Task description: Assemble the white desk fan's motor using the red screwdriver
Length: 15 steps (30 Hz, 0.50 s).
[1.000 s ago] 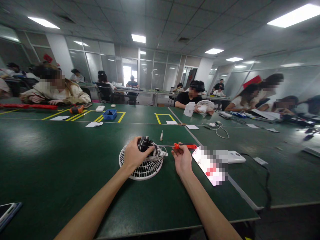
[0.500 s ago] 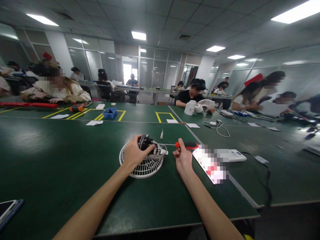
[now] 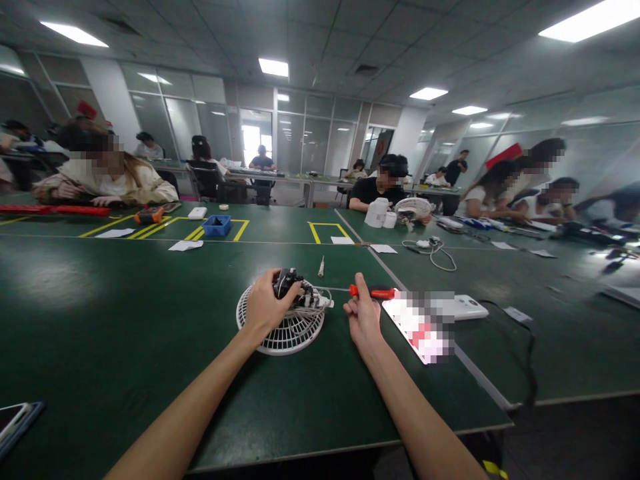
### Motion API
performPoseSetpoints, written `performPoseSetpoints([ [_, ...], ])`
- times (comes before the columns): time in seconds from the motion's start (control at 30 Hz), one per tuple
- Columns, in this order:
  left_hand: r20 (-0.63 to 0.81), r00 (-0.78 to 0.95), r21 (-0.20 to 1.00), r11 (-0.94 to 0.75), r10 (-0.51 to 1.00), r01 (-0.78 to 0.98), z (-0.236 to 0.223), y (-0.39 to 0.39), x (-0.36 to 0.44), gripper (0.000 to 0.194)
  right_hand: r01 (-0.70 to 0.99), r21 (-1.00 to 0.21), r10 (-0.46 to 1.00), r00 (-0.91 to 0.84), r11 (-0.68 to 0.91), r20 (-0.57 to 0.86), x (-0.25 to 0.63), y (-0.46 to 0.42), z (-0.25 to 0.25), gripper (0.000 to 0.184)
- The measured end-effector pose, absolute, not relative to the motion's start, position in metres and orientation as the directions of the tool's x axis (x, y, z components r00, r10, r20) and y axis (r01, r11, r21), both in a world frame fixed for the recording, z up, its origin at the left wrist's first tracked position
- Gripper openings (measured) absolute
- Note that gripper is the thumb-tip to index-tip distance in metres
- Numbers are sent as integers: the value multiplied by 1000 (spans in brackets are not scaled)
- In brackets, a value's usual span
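My left hand (image 3: 267, 307) is wrapped round a black fan motor (image 3: 289, 283), which sits on a round white fan grille (image 3: 287, 341) lying on the green table. White wires and a pale connector (image 3: 327, 303) trail from the motor's right side. In my right hand (image 3: 364, 317) is a screwdriver with a red and black handle (image 3: 383, 293). It lies level between thumb and curled fingers, its thin shaft pointing left toward the motor. Whether its tip touches a screw is hidden among the parts.
Beyond the grille lies a small pointed metallic piece (image 3: 321, 267). A lit phone (image 3: 405, 327) and a white device (image 3: 470, 308) with a black cable are at right. Another phone (image 3: 17, 423) lies at left. A blue bin (image 3: 217, 227) stands farther back. Co-workers sit around the table.
My right thumb has lifted and the fingers have shifted round the screwdriver handle. My left hand keeps its hold on the motor, and the grille has stayed in place.
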State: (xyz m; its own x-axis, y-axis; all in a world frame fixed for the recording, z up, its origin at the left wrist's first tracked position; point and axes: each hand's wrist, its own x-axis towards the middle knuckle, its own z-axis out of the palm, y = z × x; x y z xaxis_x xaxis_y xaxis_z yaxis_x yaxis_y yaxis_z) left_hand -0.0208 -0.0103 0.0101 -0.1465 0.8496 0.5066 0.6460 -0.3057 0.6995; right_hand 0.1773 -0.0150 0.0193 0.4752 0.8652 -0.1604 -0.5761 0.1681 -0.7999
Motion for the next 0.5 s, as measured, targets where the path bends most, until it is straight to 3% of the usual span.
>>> performPoseSetpoints([
  [0.2,507,-149,706,-309,849,637,11,-9,-22,48,-567,-805,873,466,172,-142,179,-14,18,63],
  [0.5,462,-158,758,-296,873,582,11,-9,-23,49,-544,-822,893,438,169,-106,186,-11,15,42],
])
